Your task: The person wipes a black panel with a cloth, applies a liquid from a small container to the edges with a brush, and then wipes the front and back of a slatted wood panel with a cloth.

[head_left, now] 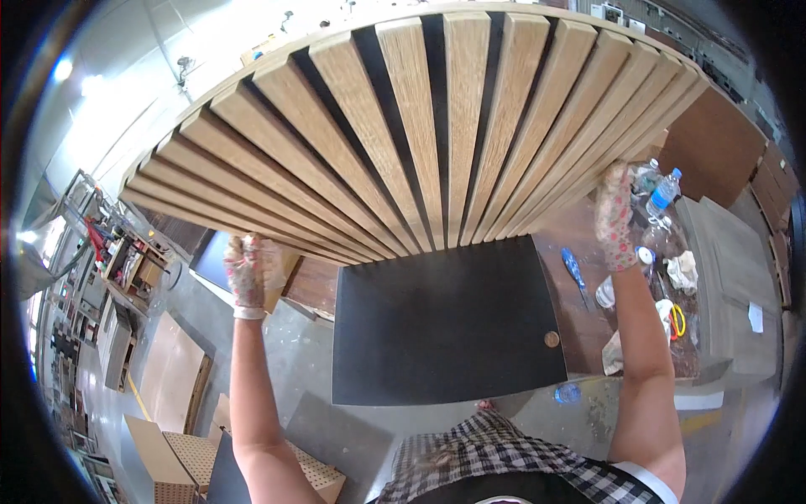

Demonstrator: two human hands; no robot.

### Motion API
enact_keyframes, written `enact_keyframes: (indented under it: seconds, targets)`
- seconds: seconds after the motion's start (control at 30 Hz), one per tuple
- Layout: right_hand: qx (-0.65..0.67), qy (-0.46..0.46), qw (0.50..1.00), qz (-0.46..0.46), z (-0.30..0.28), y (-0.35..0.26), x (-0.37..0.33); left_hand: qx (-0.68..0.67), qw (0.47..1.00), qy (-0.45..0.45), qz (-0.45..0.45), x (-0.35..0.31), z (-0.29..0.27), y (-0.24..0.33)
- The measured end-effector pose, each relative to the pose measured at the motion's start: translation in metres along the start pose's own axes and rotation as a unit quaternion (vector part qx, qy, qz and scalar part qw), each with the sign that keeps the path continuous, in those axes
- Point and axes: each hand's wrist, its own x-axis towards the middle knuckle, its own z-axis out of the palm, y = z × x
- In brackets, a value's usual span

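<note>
A large wooden slat panel [466, 126], with pale slats on a black backing, rises tilted in front of me. My left hand [247, 273], in a flowered glove, is closed at its left edge. At the right edge, my right hand [617, 217], gloved alike, is closed around the side; its fingertips are partly hidden. Beneath the slats' lower ends lies a smooth black sheet [445, 328], with a small round brown disc [551, 339] near its right edge.
The brown worktable [581, 336] carries a blue-handled screwdriver [573, 270], a water bottle [663, 193], yellow-and-red scissors [677, 321] and a crumpled white cloth [682, 273] at the right. Cardboard [159, 458] lies on the floor at lower left. Stacked boards [168, 361] stand farther left.
</note>
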Motion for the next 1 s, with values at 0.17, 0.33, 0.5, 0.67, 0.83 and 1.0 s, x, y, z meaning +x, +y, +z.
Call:
enact_keyframes:
  seconds: [0.17,0.33,0.5,0.67,0.83,1.0]
  targets:
    - [-0.184,-0.072,0.979,-0.057,-0.104,-0.047,-0.017,0.114,0.988,-0.08,0.069,-0.051,-0.068,0.034]
    - [0.117,-0.151,0.967,0.166,-0.149,-0.15,-0.137,0.05,0.992,-0.108,-0.028,-0.134,-0.061,0.08]
    - [0.248,-0.203,0.905,0.28,-0.161,-0.19,-0.24,0.114,0.976,-0.126,0.134,-0.206,-0.082,0.037]
    - [0.125,-0.171,0.888,0.408,-0.173,-0.165,-0.297,0.526,0.793,-0.224,0.209,-0.268,-0.129,-0.029]
    - [-0.009,-0.131,0.892,0.432,-0.189,-0.113,-0.336,0.607,0.725,-0.219,0.241,-0.318,-0.133,-0.087]
    - [-0.109,-0.156,0.86,0.473,-0.184,-0.104,-0.34,0.612,0.738,-0.258,0.116,-0.327,-0.117,-0.067]
